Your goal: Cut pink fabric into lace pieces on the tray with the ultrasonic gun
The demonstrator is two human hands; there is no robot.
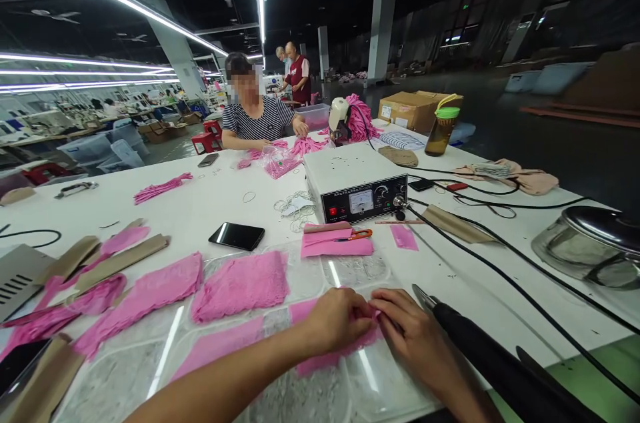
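My left hand (340, 319) is closed, thumb and fingers pinching the right end of a thin pink fabric piece (320, 364). Close against it, my right hand (417, 336) pinches the same edge with bent fingers; a small dark spot shows by its thumb, too small to name. The fabric lies on a clear plastic sheet (400, 376) over the table. Left of my hands are another flat pink piece (220, 343) and two stacks of pink fabric, one nearer the middle (243, 286) and one farther left (150, 293).
A black tool with a metal tip (470, 336) lies right of my right hand. Ahead stand a white control box (360, 176) with black cables, orange-handled snips (357, 235) on pink fabric, and a phone (237, 236). Across the table (235, 203), a co-worker (257, 116) handles pink strips.
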